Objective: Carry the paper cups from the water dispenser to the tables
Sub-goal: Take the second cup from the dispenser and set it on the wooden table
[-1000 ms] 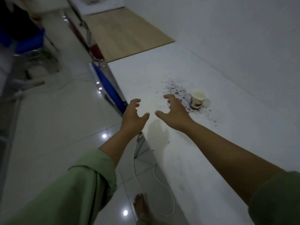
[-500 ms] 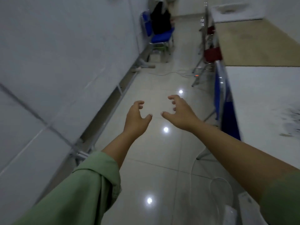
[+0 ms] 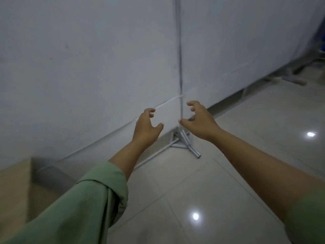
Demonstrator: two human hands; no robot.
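Observation:
My left hand (image 3: 146, 128) and my right hand (image 3: 198, 120) are stretched out in front of me at chest height, a short gap between them. Both are empty, fingers curled and apart. No paper cup, table or water dispenser is in view. Green sleeves cover my upper arms at the bottom corners.
A white partition wall (image 3: 88, 67) fills the left and top. Its metal foot (image 3: 184, 143) stands on the glossy tiled floor (image 3: 228, 173) just below my hands. A light wooden surface (image 3: 14, 187) shows at the lower left. Blue chair parts (image 3: 321, 41) sit at the far right edge.
My view has swung left, away from the white table with the paper cup, past the aisle, to face the partition wall. Both hands kept their open pose.

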